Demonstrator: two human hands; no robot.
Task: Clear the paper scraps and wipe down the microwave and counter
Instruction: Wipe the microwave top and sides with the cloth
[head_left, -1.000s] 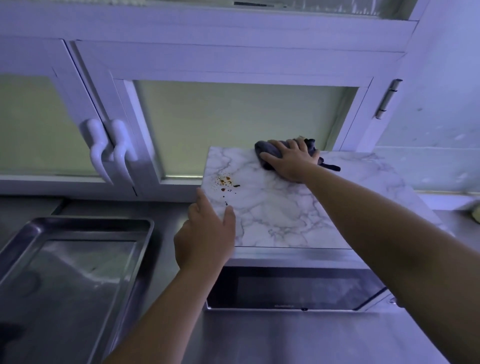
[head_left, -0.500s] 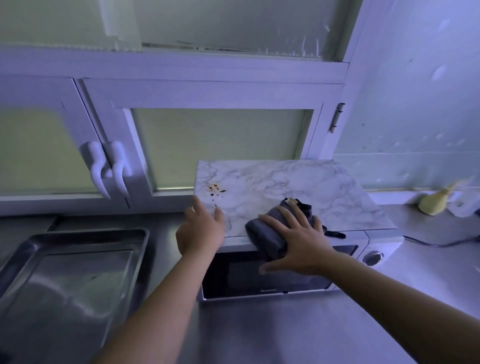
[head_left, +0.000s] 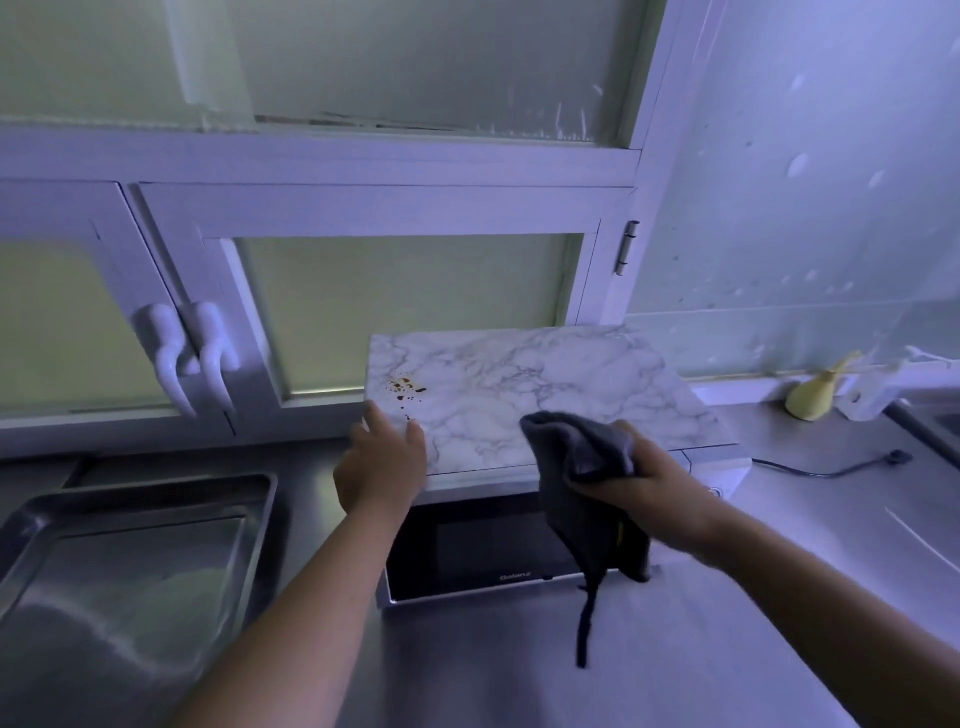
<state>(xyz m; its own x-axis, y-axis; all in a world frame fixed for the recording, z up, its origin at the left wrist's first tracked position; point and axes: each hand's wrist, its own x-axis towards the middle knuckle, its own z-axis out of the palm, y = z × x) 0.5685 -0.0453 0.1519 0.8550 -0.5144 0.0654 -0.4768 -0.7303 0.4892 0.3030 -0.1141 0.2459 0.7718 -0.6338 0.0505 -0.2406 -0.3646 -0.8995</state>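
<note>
A microwave (head_left: 483, 545) with a dark door stands on the steel counter (head_left: 675, 649). Its top (head_left: 545, 384) has a white marble pattern, with brown stain spots (head_left: 405, 387) near the front left corner. My left hand (head_left: 382, 462) rests on that front left corner, thumb on the top. My right hand (head_left: 639, 478) grips a dark grey cloth (head_left: 576, 467), lifted off the top in front of the microwave's right side. The cloth hangs down over the door, with a strap dangling. No paper scraps are in view.
A steel tray (head_left: 130, 561) lies on the counter to the left. White cabinet doors with curved handles (head_left: 182, 358) stand behind. A yellow pear-shaped object (head_left: 813, 392) and a black cord (head_left: 831, 470) lie to the right, near a sink edge (head_left: 930, 421).
My right hand swept the cloth from the back of the microwave top to its front edge, then lifted it off; the cloth now hangs loose. The left hand stayed on the corner.
</note>
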